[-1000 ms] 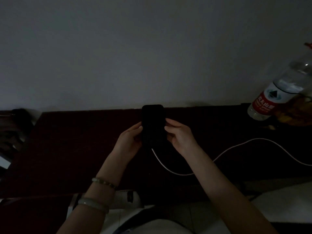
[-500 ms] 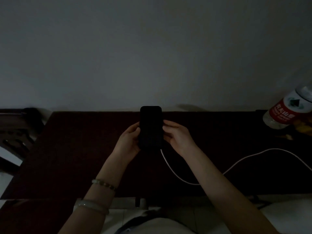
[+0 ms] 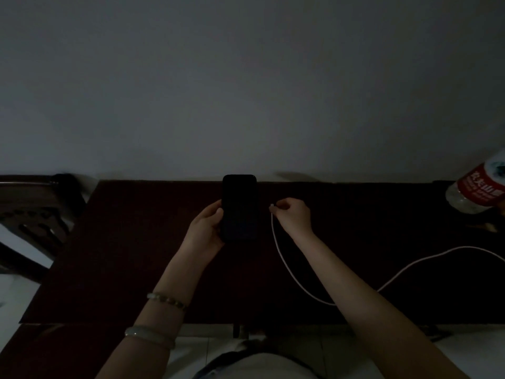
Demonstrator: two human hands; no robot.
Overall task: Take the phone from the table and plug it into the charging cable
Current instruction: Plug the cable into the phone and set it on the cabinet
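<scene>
from the head view, the left hand point(image 3: 206, 232) grips the dark rectangular phone point(image 3: 239, 207) upright above the dark brown counter point(image 3: 123, 242), while the right hand point(image 3: 293, 214) pinches the thin white charging cable point(image 3: 284, 265) (plug end just beside the phone, apart).

Water bottle point(image 3: 481, 184) — far right, red label
</scene>
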